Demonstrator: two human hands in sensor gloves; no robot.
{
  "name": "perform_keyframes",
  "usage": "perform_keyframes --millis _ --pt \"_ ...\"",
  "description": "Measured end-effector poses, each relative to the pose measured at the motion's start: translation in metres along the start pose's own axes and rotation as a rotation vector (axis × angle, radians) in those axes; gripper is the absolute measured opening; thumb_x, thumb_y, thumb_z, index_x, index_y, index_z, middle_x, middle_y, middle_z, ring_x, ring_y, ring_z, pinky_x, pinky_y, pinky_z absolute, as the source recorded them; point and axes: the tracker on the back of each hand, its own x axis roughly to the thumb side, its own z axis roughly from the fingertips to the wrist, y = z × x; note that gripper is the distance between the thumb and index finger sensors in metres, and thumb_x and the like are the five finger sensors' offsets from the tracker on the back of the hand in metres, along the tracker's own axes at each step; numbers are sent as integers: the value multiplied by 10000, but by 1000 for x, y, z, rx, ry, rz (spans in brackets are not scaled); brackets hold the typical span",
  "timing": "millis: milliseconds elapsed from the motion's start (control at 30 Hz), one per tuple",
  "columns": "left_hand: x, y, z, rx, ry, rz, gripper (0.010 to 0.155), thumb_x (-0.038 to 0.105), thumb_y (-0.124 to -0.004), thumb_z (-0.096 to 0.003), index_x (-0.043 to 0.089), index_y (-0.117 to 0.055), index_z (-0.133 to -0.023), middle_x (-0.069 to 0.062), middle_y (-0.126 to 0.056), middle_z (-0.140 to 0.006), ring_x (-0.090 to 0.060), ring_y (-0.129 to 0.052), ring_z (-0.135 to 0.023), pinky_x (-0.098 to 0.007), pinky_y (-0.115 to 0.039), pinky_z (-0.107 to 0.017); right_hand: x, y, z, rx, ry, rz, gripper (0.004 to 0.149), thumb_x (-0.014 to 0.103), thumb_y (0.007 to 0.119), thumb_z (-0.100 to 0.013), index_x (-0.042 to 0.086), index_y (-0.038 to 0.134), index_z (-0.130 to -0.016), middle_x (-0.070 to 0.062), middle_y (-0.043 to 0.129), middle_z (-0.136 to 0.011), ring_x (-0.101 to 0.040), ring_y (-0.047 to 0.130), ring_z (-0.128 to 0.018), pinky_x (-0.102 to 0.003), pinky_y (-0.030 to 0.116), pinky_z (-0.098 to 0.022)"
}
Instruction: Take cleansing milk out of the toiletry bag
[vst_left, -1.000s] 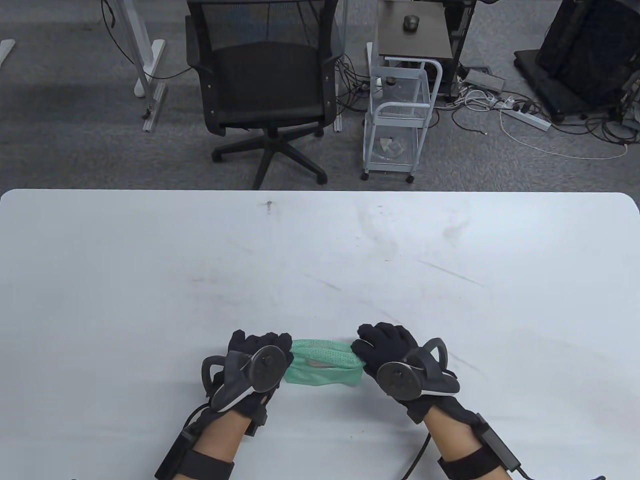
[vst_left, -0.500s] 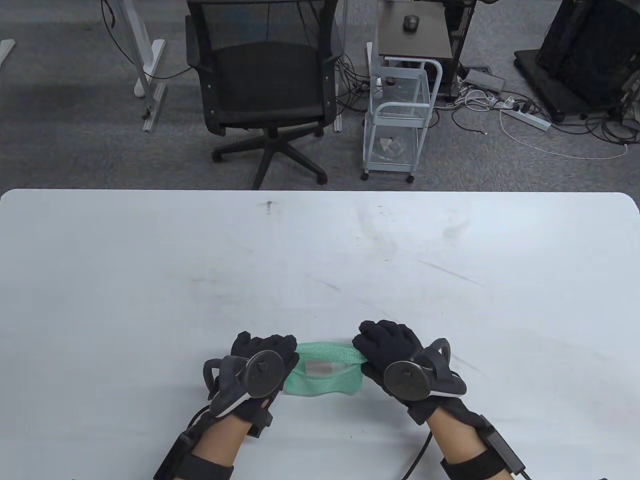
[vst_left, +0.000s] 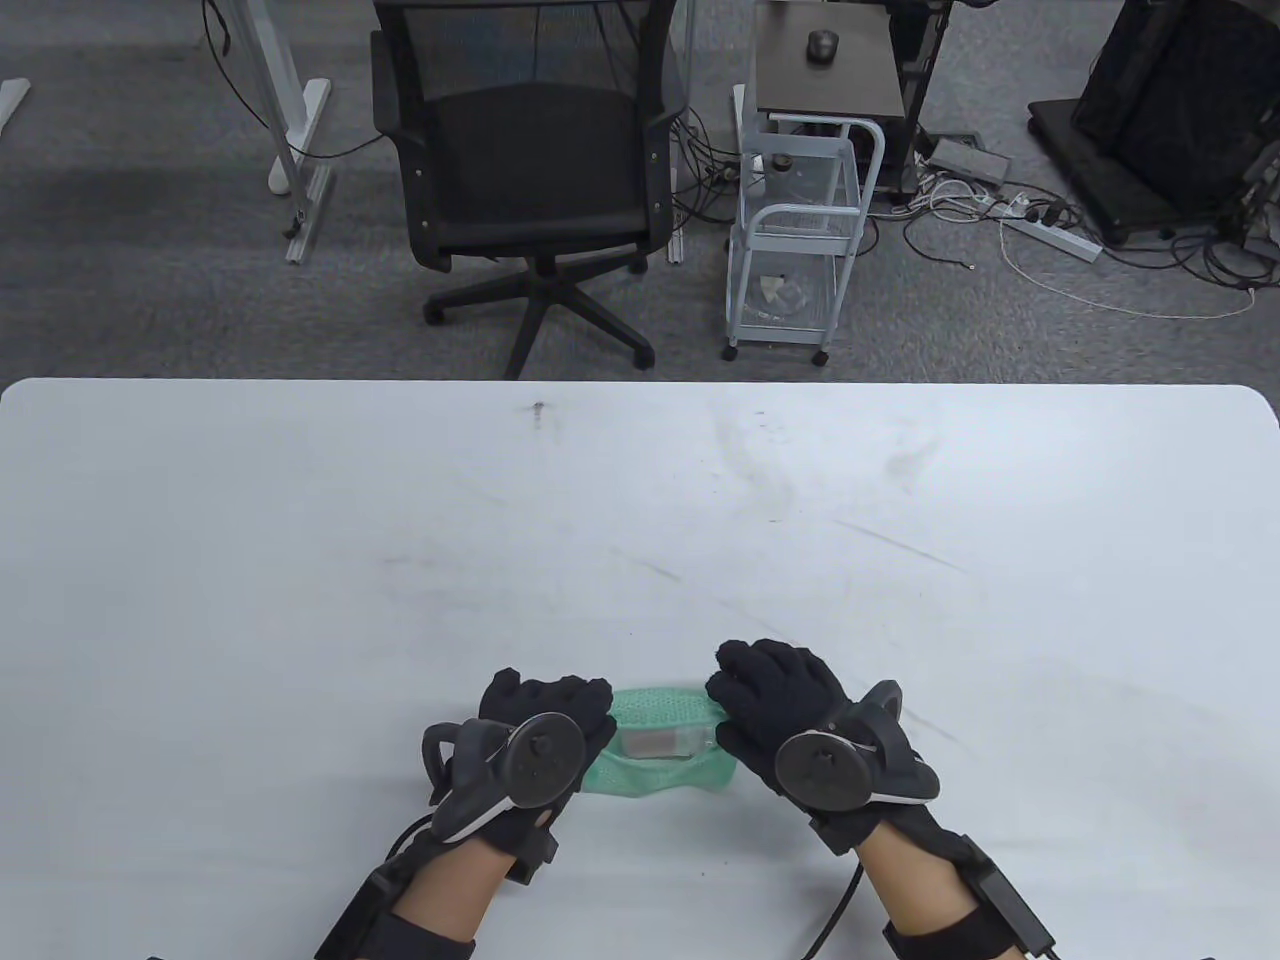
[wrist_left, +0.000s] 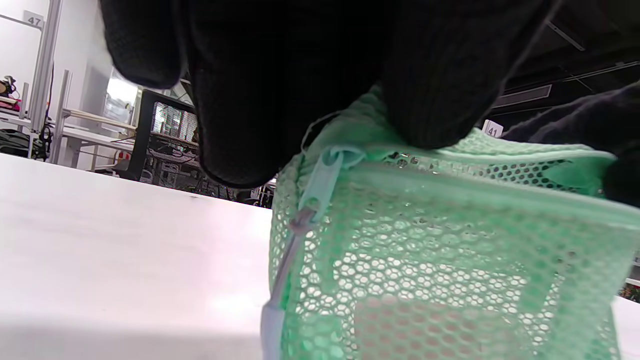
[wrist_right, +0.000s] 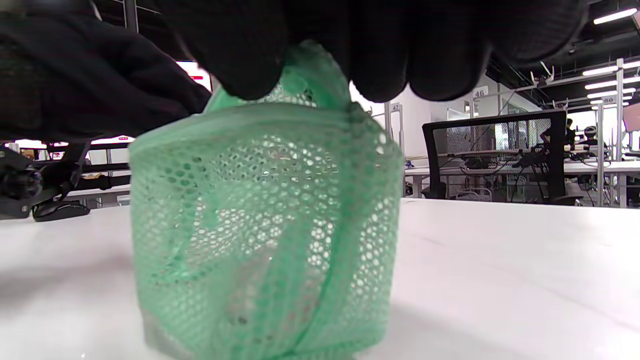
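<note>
White and wide, the surface (vst_left: 640, 520) fills most of my table view, with faint scuff marks across it. Behind it I see a black office chair (vst_left: 530, 170) on grey carpet and a small white cart (vst_left: 800, 240) beside it. Near the front edge of the surface sits the green mesh toiletry bag (vst_left: 665, 745), between my two hands. My left hand (vst_left: 530, 740) grips the left end of the bag, and in the left wrist view its fingers (wrist_left: 280, 90) press down on the top edge right by the pale zipper pull (wrist_left: 325, 175). My right hand (vst_left: 790, 710) pinches the right end, and in the right wrist view its fingertips (wrist_right: 380, 55) bunch the mesh at the top. The bag's mouth is pulled open between them. Inside it I see the cleansing milk (vst_left: 655, 742), a pale thing lying flat in the opening. Through the mesh in the left wrist view it shows as a pinkish block low in the bag.
</note>
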Motion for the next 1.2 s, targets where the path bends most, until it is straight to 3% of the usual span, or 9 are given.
perform_keyframes --millis 233,367,567,900,1200 --pt "5 -1 1 -3 -16 5 437 422 -919 -465 251 -954 -865 -46 -1042 -888 -366 -1060 -744 -644 -685 -695 16 1 -1 -32 -62 33 497 286 883 -526 78 811 -972 -265 739 -1085 -609 777 -879 -713 653 -621" --pt "7 -2 1 2 -15 5 436 431 -909 -470 251 -953 -865 -45 -1041 -888 -363 -1061 -742 -639 -691 -692 28 2 -1 -54 -123 85 449 235 898 -518 120 841 -947 -256 739 -1086 -602 781 -883 -711 657 -623" --pt "4 -2 0 -1 10 -4 435 435 -899 -478 248 -953 -866 -52 -1043 -886 -370 -1059 -740 -638 -693 -688 38 10 -5 19 -155 133 346 199 907 -514 178 926 -858 -249 718 -1105 -609 755 -904 -720 639 -633" --pt "7 -2 -1 -18 5 4 446 434 -909 -473 249 -945 -877 -51 -1035 -898 -369 -1051 -754 -638 -687 -693 32 28 -13 120 -23 249 360 248 919 -509 177 929 -862 -266 699 -1118 -626 737 -904 -727 624 -633" --pt "8 -1 -1 -31 3 -12 516 456 -930 -457 250 -899 -929 -60 -990 -957 -386 -1012 -811 -648 -665 -703 29 48 -19 230 38 274 539 330 925 -501 124 814 -986 -307 572 -1168 -654 670 -925 -734 593 -643"
